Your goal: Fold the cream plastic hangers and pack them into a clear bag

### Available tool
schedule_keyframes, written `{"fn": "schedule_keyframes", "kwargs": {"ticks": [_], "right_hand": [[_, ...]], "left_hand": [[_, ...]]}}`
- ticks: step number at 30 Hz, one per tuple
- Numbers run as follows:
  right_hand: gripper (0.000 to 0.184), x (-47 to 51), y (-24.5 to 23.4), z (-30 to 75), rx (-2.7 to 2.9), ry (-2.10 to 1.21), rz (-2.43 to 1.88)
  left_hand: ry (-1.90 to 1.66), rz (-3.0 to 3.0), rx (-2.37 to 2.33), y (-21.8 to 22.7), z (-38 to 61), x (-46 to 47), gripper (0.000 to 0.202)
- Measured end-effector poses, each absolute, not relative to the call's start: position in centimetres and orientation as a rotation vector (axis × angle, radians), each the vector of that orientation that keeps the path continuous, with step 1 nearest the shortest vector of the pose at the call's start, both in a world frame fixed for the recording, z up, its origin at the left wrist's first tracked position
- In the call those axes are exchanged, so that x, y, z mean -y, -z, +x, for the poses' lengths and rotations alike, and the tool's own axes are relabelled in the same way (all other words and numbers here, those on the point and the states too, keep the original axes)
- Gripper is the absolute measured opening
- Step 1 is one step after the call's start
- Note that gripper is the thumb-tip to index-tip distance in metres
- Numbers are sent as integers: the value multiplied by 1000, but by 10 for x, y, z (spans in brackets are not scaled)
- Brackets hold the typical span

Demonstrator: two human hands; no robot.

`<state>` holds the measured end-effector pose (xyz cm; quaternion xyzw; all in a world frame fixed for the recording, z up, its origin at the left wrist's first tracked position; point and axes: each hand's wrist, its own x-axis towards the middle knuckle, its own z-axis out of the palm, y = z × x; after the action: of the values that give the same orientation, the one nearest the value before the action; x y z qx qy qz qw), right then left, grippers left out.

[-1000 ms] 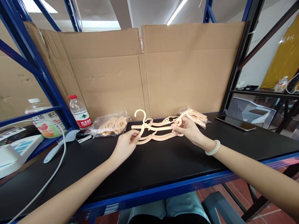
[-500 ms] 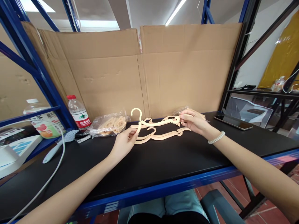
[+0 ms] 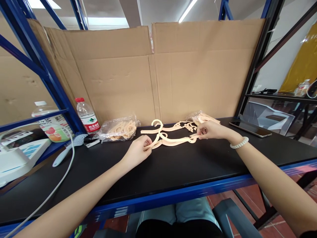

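Observation:
A cream plastic clothes hanger (image 3: 176, 140) lies at the middle of the black table, on or just above another hanger of the same kind; whether they touch is unclear. Pinched round its left arm is my left hand (image 3: 139, 149). My right hand (image 3: 210, 130) has its fingers closed at the hanger's right end. Behind it are more cream hanger parts (image 3: 163, 129), including a long bar and small linked pieces (image 3: 190, 126). A clear bag with cream hanger parts (image 3: 121, 129) sits to the left, and another plastic bag (image 3: 204, 117) is behind my right hand.
On the left stand a red-capped water bottle (image 3: 86, 115), a larger bottle (image 3: 53, 124), a pale brush (image 3: 66, 152) and a white cable (image 3: 70, 158). A phone (image 3: 250, 129) lies at right. Cardboard (image 3: 111, 76) walls the back.
Both hands have moved nearer to me and lower, bringing the hanger down from the back onto or just over the front hanger. The view has shifted slightly.

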<state>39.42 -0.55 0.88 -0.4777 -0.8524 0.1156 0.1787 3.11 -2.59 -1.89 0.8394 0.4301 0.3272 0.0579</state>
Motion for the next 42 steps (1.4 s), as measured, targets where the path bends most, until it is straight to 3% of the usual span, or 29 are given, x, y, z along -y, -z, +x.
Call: {"fn": "schedule_keyframes", "kwargs": {"ticks": [15,42], "right_hand": [[3,5,-6,398,2470,-541,-1574],[9,-6,8,390,2404,-111,-1576]], "left_hand": [[-644,2775,-1329,19,28,29,8],[-716,2799,-1359,22,21,18,13]]}}
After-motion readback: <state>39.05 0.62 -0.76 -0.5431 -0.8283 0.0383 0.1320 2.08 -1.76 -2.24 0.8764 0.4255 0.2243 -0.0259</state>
